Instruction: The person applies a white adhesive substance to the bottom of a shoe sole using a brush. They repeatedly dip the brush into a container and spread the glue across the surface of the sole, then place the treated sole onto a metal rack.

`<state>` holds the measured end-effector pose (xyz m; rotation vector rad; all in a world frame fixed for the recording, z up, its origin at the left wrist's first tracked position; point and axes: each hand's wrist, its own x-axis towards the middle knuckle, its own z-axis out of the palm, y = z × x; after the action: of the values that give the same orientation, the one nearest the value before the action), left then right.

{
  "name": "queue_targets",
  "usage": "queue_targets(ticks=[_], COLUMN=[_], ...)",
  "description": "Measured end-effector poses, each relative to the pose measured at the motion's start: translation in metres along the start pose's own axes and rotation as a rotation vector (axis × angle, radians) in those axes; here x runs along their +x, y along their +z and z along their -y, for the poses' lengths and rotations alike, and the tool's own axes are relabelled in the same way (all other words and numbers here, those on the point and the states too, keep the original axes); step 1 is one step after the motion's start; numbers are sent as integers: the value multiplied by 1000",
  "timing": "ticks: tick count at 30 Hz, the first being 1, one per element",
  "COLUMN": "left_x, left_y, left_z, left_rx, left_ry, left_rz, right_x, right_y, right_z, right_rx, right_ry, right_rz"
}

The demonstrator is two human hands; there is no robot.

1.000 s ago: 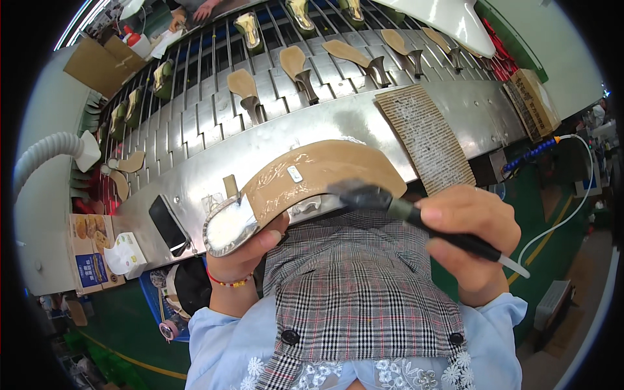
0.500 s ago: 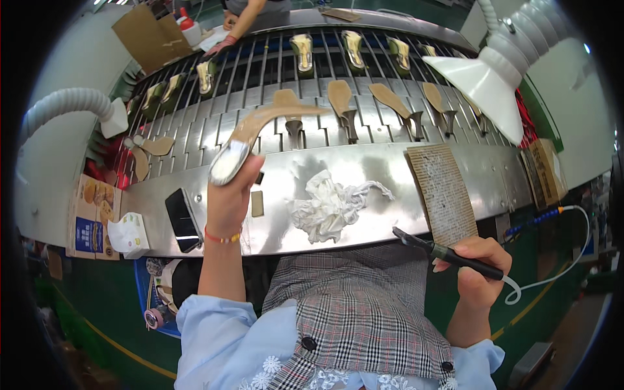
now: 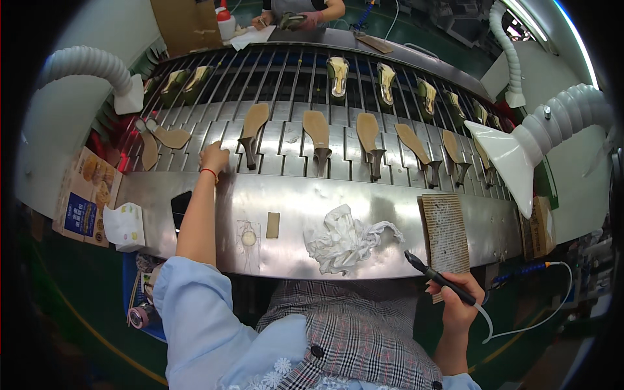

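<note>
My right hand [image 3: 460,294], at the table's front edge, grips a black pen-shaped tool [image 3: 448,286] with a thin white hose at its rear. Its dark tip points up and left. My left hand [image 3: 213,159] reaches over the slatted conveyor, its fingers bunched and mostly hidden behind the back of the hand. Just right of it lies a tan shoe sole [image 3: 256,119] with a dark heel, apart from the hand. Further right is a row of several similar heeled soles, such as one tan sole [image 3: 316,129]. A crumpled white cloth [image 3: 341,240] lies on the steel table between my arms.
Corrugated cardboard [image 3: 447,231] lies by my right hand. White lamp-like hoods [image 3: 504,159] on flexible hoses flank the table. A tissue pack [image 3: 125,227], a phone and a printed carton [image 3: 81,198] are at left. Several shoe uppers [image 3: 338,77] stand beyond; a co-worker's hands are at the far side.
My left hand has moved from above the table to the conveyor's left part. The heeled sole it held now appears on the conveyor. The right hand keeps its tool; the view has shifted.
</note>
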<state>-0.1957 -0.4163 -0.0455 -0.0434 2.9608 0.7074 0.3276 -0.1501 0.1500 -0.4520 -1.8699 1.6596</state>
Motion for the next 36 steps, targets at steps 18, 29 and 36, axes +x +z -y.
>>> queue_targets(ticks=[18, 29, 36], left_x=[65, 118, -120], left_y=[-30, -57, -124], left_z=[93, 142, -30], left_rx=[45, -857, -2106], left_ry=[-331, 34, 572], left_rz=[-560, -520, 846], right_x=[27, 25, 22], right_y=[29, 22, 17], right_z=[-6, -5, -29], right_rx=[-192, 199, 825], right_ry=[40, 135, 452], right_rz=[-44, 0, -6])
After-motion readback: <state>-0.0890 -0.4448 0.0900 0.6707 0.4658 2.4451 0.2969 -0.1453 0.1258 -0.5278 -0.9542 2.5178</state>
